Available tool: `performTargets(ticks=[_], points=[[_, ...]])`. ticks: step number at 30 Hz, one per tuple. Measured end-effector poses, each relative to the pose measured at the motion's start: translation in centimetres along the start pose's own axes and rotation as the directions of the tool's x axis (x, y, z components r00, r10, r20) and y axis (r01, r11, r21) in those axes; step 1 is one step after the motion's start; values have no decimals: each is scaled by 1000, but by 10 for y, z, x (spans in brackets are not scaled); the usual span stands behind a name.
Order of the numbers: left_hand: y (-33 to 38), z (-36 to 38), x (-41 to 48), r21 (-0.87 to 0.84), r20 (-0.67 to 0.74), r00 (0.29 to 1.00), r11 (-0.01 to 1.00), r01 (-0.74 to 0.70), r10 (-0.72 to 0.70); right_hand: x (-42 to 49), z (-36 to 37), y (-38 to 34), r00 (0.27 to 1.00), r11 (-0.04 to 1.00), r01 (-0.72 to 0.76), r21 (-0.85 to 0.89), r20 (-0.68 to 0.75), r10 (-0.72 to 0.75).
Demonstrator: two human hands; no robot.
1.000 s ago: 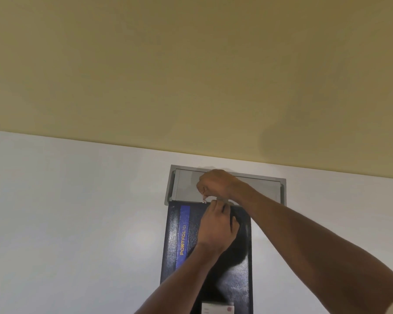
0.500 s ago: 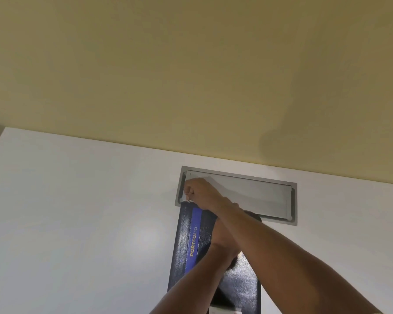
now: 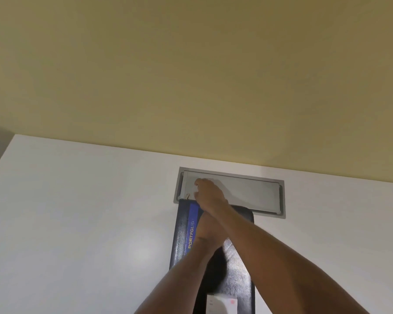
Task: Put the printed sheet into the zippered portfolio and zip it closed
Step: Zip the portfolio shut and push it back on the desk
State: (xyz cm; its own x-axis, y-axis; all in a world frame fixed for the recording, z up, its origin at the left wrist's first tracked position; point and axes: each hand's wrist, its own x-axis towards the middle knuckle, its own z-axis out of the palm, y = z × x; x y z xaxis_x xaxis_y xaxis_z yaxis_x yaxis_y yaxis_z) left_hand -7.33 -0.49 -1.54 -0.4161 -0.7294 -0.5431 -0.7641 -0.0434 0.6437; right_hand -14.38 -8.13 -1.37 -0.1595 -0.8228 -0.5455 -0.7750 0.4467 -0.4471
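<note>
A dark zippered portfolio (image 3: pixel 234 264) lies closed on the white worktop (image 3: pixel 82 223), its far end touching a grey recessed hatch (image 3: pixel 254 196). A blue strip (image 3: pixel 192 227) along its left side reads "PORTFOLIO" in gold letters. The right hand (image 3: pixel 208 193), fingers curled, reaches across to the far left corner beside a small metal zipper pull (image 3: pixel 187 196); whether it grips the pull cannot be told. The left hand (image 3: pixel 208 232) presses on the cover, mostly hidden under the right forearm. A white label (image 3: pixel 221 304) sits at the near end, its print unreadable.

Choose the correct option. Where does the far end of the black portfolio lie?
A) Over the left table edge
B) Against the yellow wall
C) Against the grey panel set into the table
C: the portfolio ends right at the near edge of the grey panel, short of the wall.
</note>
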Motion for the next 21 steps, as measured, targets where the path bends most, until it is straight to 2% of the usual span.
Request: performTargets(ticks=[3, 5, 7, 9, 17, 21], points=[[-9, -6, -10, 60, -80, 992, 993, -98, 102, -26, -7, 7, 993, 998, 21, -54, -115, -27], [-18, -10, -18, 250, -117, 967, 949, -192, 226, -46, -9, 14, 985, 998, 17, -67, -171, -28], [-28, -12, -25, 440, -113, 946, 869, -226, 303, -66, -6, 22, 978, 997, 3, -72, -206, -17], [-37, -13, -34, 504, -123, 945, 839, -205, 304, -87, 0, 29, 973, 997, -19, -72, -230, 2], [-75, -1, -95, 507, -168, 960, 855, -112, 226, -166, 49, 57, 970, 987, -150, -63, -203, 135], [-95, 5, -126, 350, -222, 969, 936, -20, 104, -207, 76, 77, 932, 966, -259, -8, -263, 248]])
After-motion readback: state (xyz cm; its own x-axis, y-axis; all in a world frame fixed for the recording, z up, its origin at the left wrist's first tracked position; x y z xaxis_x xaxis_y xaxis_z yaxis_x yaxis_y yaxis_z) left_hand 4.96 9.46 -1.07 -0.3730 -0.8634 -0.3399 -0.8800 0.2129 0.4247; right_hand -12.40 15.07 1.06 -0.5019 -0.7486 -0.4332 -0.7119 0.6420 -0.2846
